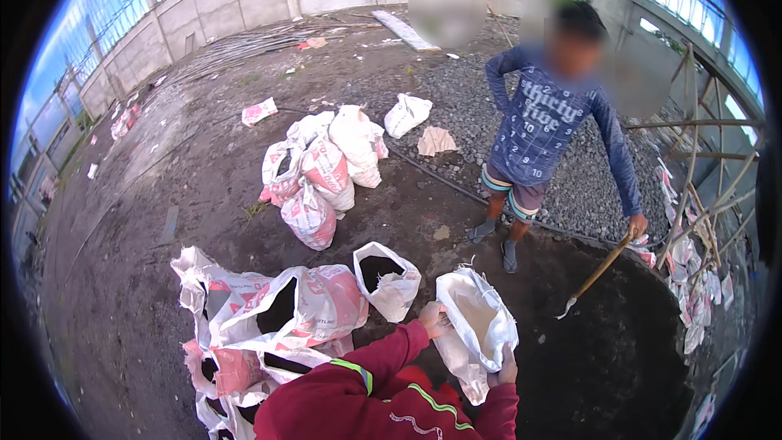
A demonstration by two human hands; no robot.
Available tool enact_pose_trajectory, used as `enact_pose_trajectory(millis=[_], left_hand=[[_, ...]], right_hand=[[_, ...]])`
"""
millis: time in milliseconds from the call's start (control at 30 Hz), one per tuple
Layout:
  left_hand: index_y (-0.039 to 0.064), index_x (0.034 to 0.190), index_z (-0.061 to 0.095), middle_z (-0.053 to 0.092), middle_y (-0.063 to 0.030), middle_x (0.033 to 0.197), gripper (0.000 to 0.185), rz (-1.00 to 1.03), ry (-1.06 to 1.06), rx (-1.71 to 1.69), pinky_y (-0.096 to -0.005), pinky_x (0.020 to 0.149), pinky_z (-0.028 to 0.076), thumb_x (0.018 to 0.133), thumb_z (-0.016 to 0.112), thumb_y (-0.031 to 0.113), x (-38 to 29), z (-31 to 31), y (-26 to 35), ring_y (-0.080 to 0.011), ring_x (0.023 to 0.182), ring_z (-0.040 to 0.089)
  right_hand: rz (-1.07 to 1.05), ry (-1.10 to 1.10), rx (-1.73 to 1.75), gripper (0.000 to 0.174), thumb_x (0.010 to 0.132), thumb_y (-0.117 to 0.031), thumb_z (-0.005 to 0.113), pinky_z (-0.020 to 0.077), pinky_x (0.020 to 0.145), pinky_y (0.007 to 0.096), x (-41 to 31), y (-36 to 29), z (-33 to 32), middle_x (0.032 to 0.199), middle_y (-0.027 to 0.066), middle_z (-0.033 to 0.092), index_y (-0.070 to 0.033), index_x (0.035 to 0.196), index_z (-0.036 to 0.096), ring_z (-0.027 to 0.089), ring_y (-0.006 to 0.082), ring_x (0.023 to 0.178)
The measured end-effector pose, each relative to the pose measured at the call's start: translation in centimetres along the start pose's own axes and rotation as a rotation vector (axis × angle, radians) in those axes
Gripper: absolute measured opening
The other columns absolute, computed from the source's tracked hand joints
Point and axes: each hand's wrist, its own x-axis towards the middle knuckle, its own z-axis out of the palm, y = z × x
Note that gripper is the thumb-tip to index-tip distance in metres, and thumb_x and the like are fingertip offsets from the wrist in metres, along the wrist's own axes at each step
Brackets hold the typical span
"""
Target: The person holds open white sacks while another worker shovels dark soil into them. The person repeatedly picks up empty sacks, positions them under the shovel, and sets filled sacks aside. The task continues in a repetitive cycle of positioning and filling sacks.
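Observation:
Both my hands are on a white woven sack, its wide mouth turned up and its pale inside showing. My left hand holds the sack's left side just under the rim. On the opposite side, my right hand grips it near the lower right of the mouth. Just left of my left hand stands a smaller white sack with dark material inside. Further left, several open red-and-white sacks hold similar dark material. To the right of my right hand lies a bed of dark sand or soil.
A co-worker stands ahead on the right, one hand on the wooden handle of a tool. Behind are filled sacks, a gravel pile and a dark hose. Bamboo poles and sacks border the right.

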Motion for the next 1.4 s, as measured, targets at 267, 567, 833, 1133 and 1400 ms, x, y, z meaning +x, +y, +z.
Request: enact_pose_trajectory(millis=[267, 567, 833, 1133, 1400], left_hand=[[0.002, 0.130, 0.055, 0.062, -0.0109, 0.121, 0.040, 0.407, -0.203, -0.186, -0.0419, 0.097, 0.051, 0.097, 0.054, 0.026, 2.3, 0.4, -6.8, -0.0272, 0.106, 0.063], [0.007, 0.143, 0.042, 0.061, -0.0060, 0.118, 0.068, 0.932, 0.386, 0.167, -0.0332, 0.087, 0.050, 0.097, 0.065, 0.051, -3.7, 1.8, -9.7, -0.0149, 0.098, 0.060], [0.008, 0.146, 0.043, 0.061, -0.0133, 0.128, 0.057, 1.318, 0.547, 0.443, -0.0344, 0.101, 0.045, 0.102, 0.063, 0.038, -8.0, 3.5, -9.4, -0.0217, 0.118, 0.059], [0.008, 0.152, 0.039, 0.056, -0.0143, 0.140, 0.066, 1.039, 0.417, 0.416, -0.0346, 0.107, 0.042, 0.101, 0.064, 0.040, -9.4, 2.4, -8.8, -0.0232, 0.126, 0.056], [0.002, 0.140, 0.055, 0.064, -0.0125, 0.130, 0.064, 0.788, 0.231, 0.474, -0.0374, 0.101, 0.045, 0.100, 0.058, 0.051, -7.0, 1.8, -9.9, -0.0213, 0.115, 0.060]], right_hand=[[-0.182, 0.099, 0.085, 0.062, 0.107, -0.047, 0.046, 0.0455, 0.112, 0.0465, 3.0, -3.0, -7.0, 0.155, 0.0123, 0.046, -0.010, 0.156, 0.036, 0.052, 0.0327, 0.135], [0.185, -0.010, 0.259, 0.054, 0.109, -0.040, 0.044, 0.0514, 0.106, 0.0487, 2.4, -2.9, -10.1, 0.145, 0.0157, 0.056, -0.003, 0.148, 0.047, 0.057, 0.0323, 0.129], [0.214, -0.044, 0.221, 0.054, 0.108, -0.039, 0.046, 0.0550, 0.102, 0.0503, 3.8, -3.9, -6.6, 0.146, 0.0176, 0.055, -0.003, 0.148, 0.046, 0.059, 0.0337, 0.127], [0.189, -0.131, 0.136, 0.054, 0.108, -0.038, 0.046, 0.0549, 0.102, 0.0503, 6.7, -4.5, -4.1, 0.146, 0.0175, 0.054, -0.003, 0.149, 0.046, 0.059, 0.0340, 0.127], [0.149, -0.119, 0.075, 0.054, 0.107, -0.038, 0.046, 0.0547, 0.102, 0.0503, 6.3, -5.3, -5.7, 0.147, 0.0173, 0.054, -0.004, 0.149, 0.045, 0.059, 0.0342, 0.127]])
